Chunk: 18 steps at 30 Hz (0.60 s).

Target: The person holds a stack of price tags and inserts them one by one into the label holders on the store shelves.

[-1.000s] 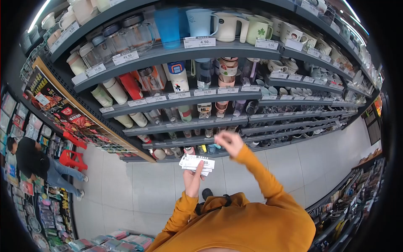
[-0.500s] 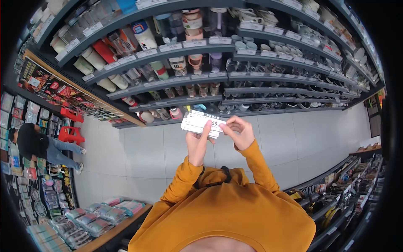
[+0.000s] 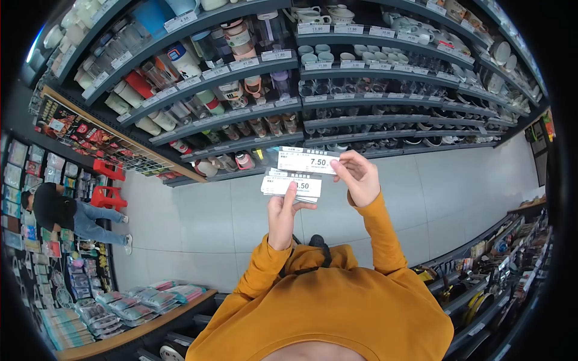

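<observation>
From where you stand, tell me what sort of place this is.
Most likely a shop's housewares aisle: shelves of cups and bottles, price labels along their edges, and a tag reading 7.50 in the right hand.

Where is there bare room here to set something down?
Bare floor lies between the left hand and the red stools, and another stretch right of the right hand, between the cup shelves and the lower-right rack. Crowded: those shelves, that rack, and the packet-covered table at lower left.
</observation>
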Tool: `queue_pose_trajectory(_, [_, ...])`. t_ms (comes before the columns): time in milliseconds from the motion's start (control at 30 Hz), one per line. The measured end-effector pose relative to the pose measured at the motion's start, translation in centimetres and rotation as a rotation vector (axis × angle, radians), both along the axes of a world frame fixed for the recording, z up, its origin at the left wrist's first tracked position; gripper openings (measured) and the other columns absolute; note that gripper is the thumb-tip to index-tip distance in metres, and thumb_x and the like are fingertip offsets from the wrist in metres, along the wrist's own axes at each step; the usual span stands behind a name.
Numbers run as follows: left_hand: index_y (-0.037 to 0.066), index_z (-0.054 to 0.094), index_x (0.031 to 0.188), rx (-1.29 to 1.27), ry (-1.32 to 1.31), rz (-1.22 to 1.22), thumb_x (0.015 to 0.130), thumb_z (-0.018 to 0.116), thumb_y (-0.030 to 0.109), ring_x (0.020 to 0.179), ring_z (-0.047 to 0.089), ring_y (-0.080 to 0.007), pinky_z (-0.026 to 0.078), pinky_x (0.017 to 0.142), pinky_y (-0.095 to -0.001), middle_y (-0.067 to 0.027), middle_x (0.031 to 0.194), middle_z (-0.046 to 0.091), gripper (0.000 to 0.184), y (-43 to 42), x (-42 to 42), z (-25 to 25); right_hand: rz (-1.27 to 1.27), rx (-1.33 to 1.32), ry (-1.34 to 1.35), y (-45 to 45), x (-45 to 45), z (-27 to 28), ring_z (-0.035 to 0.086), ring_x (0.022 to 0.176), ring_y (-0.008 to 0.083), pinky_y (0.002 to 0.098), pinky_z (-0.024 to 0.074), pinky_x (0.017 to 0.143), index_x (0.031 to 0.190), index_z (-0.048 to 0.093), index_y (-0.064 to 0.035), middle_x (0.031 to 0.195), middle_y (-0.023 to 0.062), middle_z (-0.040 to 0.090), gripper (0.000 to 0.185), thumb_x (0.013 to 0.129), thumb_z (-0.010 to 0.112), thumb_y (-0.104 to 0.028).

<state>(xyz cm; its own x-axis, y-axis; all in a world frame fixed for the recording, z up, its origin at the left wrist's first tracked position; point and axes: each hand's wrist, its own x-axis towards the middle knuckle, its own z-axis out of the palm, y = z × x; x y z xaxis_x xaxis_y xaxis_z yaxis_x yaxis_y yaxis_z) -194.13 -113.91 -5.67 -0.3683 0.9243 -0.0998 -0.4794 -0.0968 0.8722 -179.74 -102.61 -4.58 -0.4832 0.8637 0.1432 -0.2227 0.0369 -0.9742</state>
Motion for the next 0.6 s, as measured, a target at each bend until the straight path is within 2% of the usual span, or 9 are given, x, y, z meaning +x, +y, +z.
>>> queue_pose_trajectory(300, [-0.001, 0.04, 0.136, -0.151, 0.005, 0.059, 0.101, 0.04, 0.023, 0.089, 0.063, -0.0126, 0.051, 0.062, -0.0232, -0.0165, 0.124, 0.059, 0.043, -3.8, 0.1, -3.3, 0.118, -0.005, 0.021, 0.6, -0.1, 0.6, 0.059, 0.078, 0.0093, 0.0232, 0.0493, 0.067, 0.113, 0.057, 0.0038, 0.09, 0.006, 0.064, 0.025, 0.091, 0.061, -0.008])
queue_pose_trajectory(600, [0.002, 0.043, 0.135, -0.235, -0.076, 0.063, 0.101, 0.04, 0.025, 0.091, 0.063, -0.0105, 0.05, 0.063, -0.0219, -0.0147, 0.123, 0.06, 0.041, -5.4, 0.3, -5.5, 0.177, -0.013, 0.013, 1.2, -1.1, -0.3, 0.06, 0.078, 0.0097, 0.0235, 0.0486, 0.068, 0.114, 0.057, 0.003, 0.095, 0.0086, 0.066, 0.023, 0.094, 0.056, -0.007])
